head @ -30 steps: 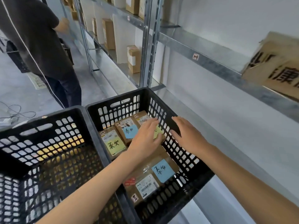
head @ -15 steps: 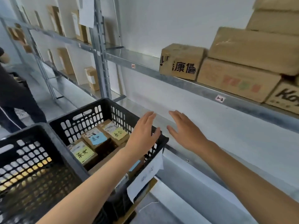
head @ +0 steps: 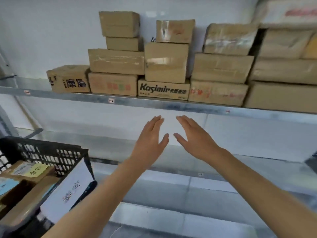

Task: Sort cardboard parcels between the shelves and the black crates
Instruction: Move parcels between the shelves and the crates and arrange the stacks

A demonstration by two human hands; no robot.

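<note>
Both hands are held out empty, below the front edge of the metal shelf (head: 154, 104). The left hand (head: 151, 140) and the right hand (head: 193, 138) are stretched flat with fingers straight and palms turned toward each other, and nothing is gripped. The thumbs are nearly touching. Cardboard parcels (head: 221, 67) are stacked in several layers on the shelf, against the wall. A box printed "Kasimir" (head: 163, 90) is set at the shelf's front edge, in the bottom layer. Lower than the shelf and off to its left, a black crate (head: 51, 152) is seen with smaller parcels (head: 34, 170) lying inside, yellow and blue notes stuck on them. A white handwritten sheet (head: 68, 191) is fixed to the crate's outer wall.
</note>
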